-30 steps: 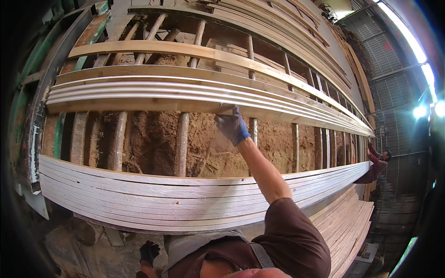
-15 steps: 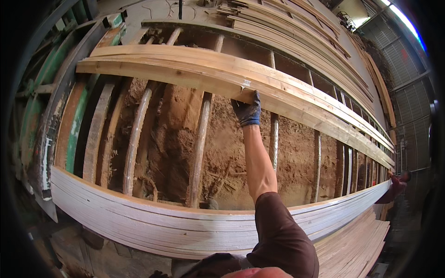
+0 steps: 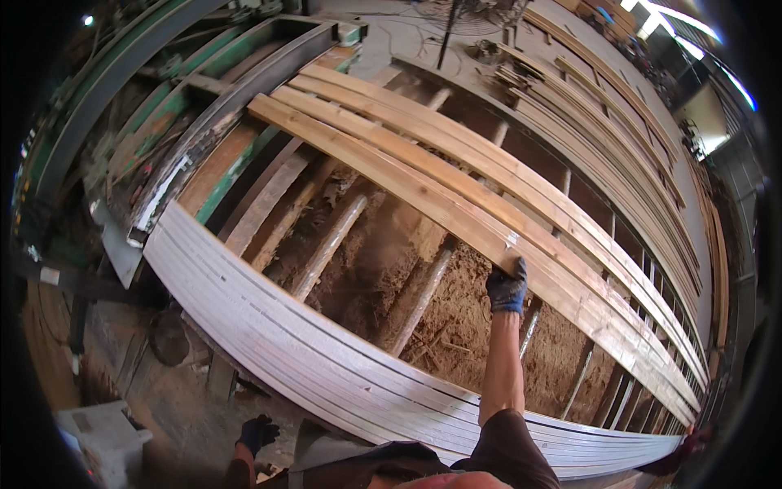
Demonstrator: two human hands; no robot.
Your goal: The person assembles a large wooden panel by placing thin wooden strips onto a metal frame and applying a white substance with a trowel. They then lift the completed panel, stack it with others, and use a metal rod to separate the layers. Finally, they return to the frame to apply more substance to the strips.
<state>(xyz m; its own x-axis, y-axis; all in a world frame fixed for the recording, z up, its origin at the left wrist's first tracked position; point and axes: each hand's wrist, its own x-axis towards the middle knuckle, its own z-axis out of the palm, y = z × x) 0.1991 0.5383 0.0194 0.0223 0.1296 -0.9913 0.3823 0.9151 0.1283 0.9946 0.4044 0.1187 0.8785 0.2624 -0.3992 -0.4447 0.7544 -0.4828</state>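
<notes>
My right hand, in a dark blue work glove, reaches out and grips the near edge of a long wooden plank. Its thumb lies on top, and the fingers underneath are hidden. A small white mark shows on the wood beside the thumb. Two more long planks lie behind, a middle plank and a far plank, with narrow gaps between them. All rest across metal rollers. Low at the left, my gloved left hand hangs beside my body, fingers loosely apart and holding nothing visible.
A stack of white-edged boards runs between me and the rollers. Sawdust covers the ground below. Green machine framing stands left. Stacked timber lies beyond. A grey box sits lower left. A person's dark red sleeve shows far right.
The view has swung left, so the planks now slant more. Gaps have opened between the planks. My left hand has come into view; my right hand keeps its grip on the near plank.
</notes>
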